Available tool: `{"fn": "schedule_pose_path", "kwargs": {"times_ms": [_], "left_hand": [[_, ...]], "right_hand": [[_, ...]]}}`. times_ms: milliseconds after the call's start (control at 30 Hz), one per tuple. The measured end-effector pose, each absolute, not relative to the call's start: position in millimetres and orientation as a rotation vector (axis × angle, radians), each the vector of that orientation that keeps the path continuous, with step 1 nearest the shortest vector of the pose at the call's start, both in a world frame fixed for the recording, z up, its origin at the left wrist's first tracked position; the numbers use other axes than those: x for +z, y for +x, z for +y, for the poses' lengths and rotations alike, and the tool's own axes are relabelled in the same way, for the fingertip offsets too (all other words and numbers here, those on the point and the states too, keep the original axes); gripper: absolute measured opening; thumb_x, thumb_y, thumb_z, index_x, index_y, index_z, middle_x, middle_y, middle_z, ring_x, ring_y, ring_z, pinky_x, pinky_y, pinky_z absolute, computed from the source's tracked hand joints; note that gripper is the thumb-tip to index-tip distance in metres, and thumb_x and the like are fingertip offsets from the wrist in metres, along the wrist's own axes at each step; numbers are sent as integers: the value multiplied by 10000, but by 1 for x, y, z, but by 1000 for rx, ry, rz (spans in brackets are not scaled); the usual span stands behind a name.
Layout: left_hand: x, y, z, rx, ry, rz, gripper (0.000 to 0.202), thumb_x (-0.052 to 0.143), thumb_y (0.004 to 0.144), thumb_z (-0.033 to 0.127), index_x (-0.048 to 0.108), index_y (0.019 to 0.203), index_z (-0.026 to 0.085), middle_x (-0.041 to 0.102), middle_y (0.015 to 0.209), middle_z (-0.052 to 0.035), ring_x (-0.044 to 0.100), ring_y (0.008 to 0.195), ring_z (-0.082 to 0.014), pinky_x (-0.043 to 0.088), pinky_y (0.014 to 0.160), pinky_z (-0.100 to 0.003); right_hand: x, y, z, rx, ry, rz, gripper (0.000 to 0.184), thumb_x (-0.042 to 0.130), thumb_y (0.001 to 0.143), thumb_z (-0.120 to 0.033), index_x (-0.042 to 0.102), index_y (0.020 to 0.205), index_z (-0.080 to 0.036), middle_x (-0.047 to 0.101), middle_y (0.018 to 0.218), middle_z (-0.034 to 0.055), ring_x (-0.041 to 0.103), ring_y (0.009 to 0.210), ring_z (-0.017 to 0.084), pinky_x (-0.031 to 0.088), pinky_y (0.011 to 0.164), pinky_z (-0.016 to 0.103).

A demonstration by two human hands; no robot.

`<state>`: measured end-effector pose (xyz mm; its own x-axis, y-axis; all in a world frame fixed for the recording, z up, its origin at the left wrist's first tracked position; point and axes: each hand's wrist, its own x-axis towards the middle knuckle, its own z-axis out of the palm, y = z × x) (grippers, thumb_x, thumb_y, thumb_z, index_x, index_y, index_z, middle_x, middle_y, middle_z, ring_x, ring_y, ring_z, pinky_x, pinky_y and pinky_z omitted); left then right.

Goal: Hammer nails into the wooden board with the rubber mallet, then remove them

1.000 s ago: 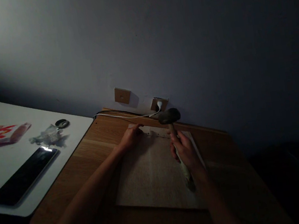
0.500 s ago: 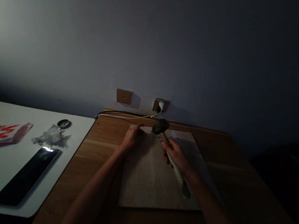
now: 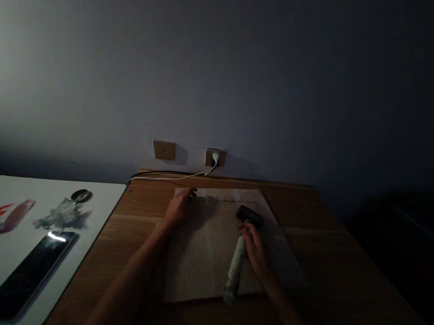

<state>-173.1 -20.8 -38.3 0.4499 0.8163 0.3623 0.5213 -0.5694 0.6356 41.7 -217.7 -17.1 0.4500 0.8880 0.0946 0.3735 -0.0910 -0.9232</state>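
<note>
A pale board (image 3: 211, 243) lies flat on the wooden table (image 3: 333, 254). The left hand (image 3: 181, 207) presses the board's far left corner. The right hand (image 3: 254, 248) grips a hammer (image 3: 239, 253) lying across the board's near right part.

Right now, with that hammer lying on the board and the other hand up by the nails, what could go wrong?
The left hand rests at the board's far edge beside the row of nails, so a swing there might catch fingers. The hammer lies with its handle end past the board's near edge under the right hand; it may roll off. The room is dim, so aim could suffer.
</note>
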Motion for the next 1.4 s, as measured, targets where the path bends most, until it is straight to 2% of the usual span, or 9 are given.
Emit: {"fn": "schedule_pose_path", "kwargs": {"times_ms": [233, 333, 467, 533, 700, 933, 1133, 1267, 1400], "left_hand": [[-33, -191, -55, 922, 2416, 1424, 311, 544, 925, 301, 627, 1212, 217, 609, 1294, -134, 555, 1211, -312, 450, 1025, -516], [-37, -221, -89, 838, 2519, 1438, 333, 540, 944, 337, 610, 1246, 216, 581, 1330, -145, 585, 1192, -302, 472, 1018, -506], [-43, -257, -142, 782, 2469, 1474, 315, 487, 990, 387, 586, 1254, 249, 552, 1374, -112, 653, 1116, -258, 545, 970, -458], [-41, -265, -166, 814, 2480, 1353, 305, 452, 1014, 361, 564, 1272, 244, 461, 1473, -121, 642, 1167, -234, 573, 960, -396], [-29, -256, -194, 742, 2603, 1136, 361, 521, 987, 345, 543, 1342, 287, 391, 1546, -106, 578, 1281, -261, 563, 1022, -402], [-23, -213, -191, 611, 2677, 988, 461, 530, 957, 261, 503, 1417, 280, 454, 1511, -115, 562, 1271, -280, 537, 1042, -456], [-13, -136, -189, 585, 2750, 751, 525, 580, 935, 290, 444, 1439, 237, 515, 1440, -147, 488, 1334, -322, 386, 1142, -602], [-5, -84, -184, 540, 2690, 605, 562, 620, 926, 360, 420, 1431, 220, 461, 1481, -167, 462, 1364, -328, 417, 1129, -557], [-6, -45, -176, 459, 2690, 488, 528, 630, 912, 308, 449, 1390, 177, 481, 1445, -187, 479, 1349, -324, 455, 1106, -499]], "right_hand": [[-31, 37, -216, 257, -1745, -1624, 429, 337, 1021, -453, 679, 1073, -200, 752, 1063, 157, 706, 787, 234, 511, 670, 325], [-31, 42, -225, 46, -1737, -1750, 395, 358, 1042, -401, 678, 1161, -202, 748, 1133, 164, 725, 790, 233, 529, 680, 325], [-30, 68, -244, -94, -1715, -1706, 333, 381, 1058, -343, 653, 1161, -179, 759, 1004, 131, 729, 878, 229, 566, 762, 327], [-33, 84, -256, -176, -1681, -1752, 293, 411, 1051, -322, 645, 1160, -183, 742, 1031, 127, 710, 965, 235, 574, 844, 362], [-45, 107, -284, -270, -1734, -1832, 299, 454, 1033, -325, 612, 1261, -214, 694, 1203, 126, 657, 1124, 255, 568, 934, 418], [-51, 144, -299, -296, -1830, -1735, 301, 435, 1033, -333, 644, 1201, -195, 717, 1152, 141, 674, 1080, 255, 563, 931, 435], [-60, 212, -316, -372, -1938, -1674, 353, 378, 1034, -368, 635, 1167, -165, 723, 1155, 185, 686, 1062, 288, 568, 912, 462], [-68, 263, -325, -415, -2004, -1642, 349, 375, 1006, -319, 627, 1172, -144, 736, 1130, 204, 719, 994, 290, 590, 855, 432], [-71, 306, -333, -379, -2139, -1562, 361, 368, 969, -284, 627, 1171, -135, 757, 1053, 201, 740, 893, 292, 599, 799, 427]]}}
